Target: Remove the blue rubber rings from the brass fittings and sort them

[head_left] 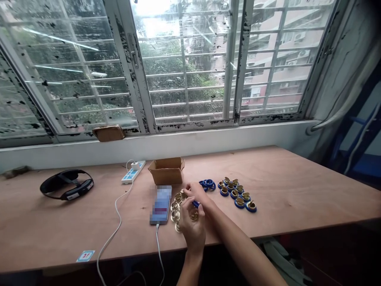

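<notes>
My left hand (193, 224) is closed around a blue ring (195, 203), over the near side of a pile of gold-coloured metal pieces (177, 227). Just beyond it, my right hand (197, 192) reaches across to the top of the pile, its fingertips pinched at a gold piece. Loose blue rings (209, 184) lie right behind my right hand. Farther right stand several gold pieces set in blue rings (239, 202), grouped together. My hands hide part of the pile.
An open cardboard box (166, 171) stands behind the phone (161, 204), whose cable runs off the front edge. A power strip (133, 172) and a black headset (67, 184) are on the left of the wooden table (300, 186).
</notes>
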The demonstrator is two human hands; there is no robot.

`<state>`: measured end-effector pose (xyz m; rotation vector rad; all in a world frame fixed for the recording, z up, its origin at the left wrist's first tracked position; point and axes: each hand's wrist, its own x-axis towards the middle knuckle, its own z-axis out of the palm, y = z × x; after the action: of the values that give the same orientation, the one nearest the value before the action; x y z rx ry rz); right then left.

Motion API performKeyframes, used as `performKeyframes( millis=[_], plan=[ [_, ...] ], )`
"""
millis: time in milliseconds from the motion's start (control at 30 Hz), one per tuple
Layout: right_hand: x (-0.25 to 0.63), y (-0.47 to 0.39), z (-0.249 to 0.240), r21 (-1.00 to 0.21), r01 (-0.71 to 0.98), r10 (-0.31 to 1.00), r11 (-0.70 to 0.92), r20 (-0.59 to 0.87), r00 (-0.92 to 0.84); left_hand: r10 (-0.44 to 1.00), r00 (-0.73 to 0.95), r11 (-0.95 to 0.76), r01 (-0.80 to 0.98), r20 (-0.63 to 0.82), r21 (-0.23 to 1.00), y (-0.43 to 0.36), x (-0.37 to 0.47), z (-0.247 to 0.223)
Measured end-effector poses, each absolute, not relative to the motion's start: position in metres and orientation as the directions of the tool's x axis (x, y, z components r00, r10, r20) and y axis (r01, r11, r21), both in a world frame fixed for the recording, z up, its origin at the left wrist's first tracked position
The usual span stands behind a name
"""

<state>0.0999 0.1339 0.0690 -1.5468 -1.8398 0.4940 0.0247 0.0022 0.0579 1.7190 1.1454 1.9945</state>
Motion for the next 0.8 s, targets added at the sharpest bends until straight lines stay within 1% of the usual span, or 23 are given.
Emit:
performKeyframes(
  millis=[200,333,400,467,533,600,667,733,800],
  plan=[
    [0.105,0.131,0.070,-0.706,0.634,0.936,0.316,0.341,-0.087,0.626,-0.236,-0.655,0.358,0.743,0.665,0.000,0.022,0.061],
    [0.108,0.129,0.068,-0.720,0.585,0.921,0.372,0.365,-0.137,0.624,-0.140,-0.677,0.394,0.769,0.622,-0.006,0.022,0.065],
    [0.108,0.127,0.070,-0.729,0.564,0.913,0.388,0.386,-0.130,0.613,-0.115,-0.692,0.398,0.781,0.602,-0.008,0.023,0.065],
    [0.110,0.122,0.077,-0.739,0.543,0.902,0.399,0.422,-0.089,0.594,-0.129,-0.697,0.411,0.794,0.588,-0.008,0.024,0.066],
    [0.115,0.115,0.086,-0.746,0.531,0.888,0.403,0.458,-0.030,0.612,-0.148,-0.671,0.423,0.777,0.609,-0.005,0.023,0.069],
    [0.125,0.103,0.094,-0.751,0.525,0.868,0.401,0.495,0.046,0.678,-0.136,-0.615,0.432,0.722,0.659,0.002,0.022,0.079],
    [0.139,0.089,0.099,-0.756,0.524,0.829,0.392,0.537,0.155,0.746,-0.070,-0.562,0.468,0.662,0.682,0.013,0.021,0.095],
    [0.154,0.075,0.098,-0.761,0.541,0.784,0.357,0.559,0.269,0.783,0.076,-0.548,0.552,0.617,0.629,0.030,0.021,0.114],
    [0.168,0.064,0.094,-0.759,0.577,0.767,0.300,0.552,0.328,0.791,0.214,-0.547,0.669,0.574,0.504,0.051,0.023,0.131]
  ],
)
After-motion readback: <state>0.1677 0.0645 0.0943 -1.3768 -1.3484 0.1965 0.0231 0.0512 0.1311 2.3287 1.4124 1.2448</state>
